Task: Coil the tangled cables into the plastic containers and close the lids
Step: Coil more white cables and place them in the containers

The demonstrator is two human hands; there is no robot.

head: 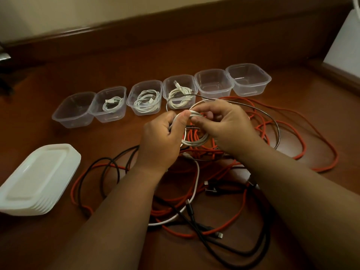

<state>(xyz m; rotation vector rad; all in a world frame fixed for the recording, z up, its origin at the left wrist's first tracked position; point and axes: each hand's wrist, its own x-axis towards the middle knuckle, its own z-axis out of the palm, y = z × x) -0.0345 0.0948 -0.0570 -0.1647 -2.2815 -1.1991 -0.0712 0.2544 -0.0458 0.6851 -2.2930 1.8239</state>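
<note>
My left hand grips a small coil of white cable above the tangle, thumb pressed on its top. My right hand pinches the same coil from the right side. Under both hands lies a tangle of orange cables, black cables and a loose white cable. A thin grey cable loops around behind my right hand. Several clear plastic containers stand open in a row behind; three in the middle each hold a coiled white cable.
The leftmost container and the two rightmost ones hold nothing. A stack of white lids sits at the front left of the wooden table. A white sheet leans at the far right.
</note>
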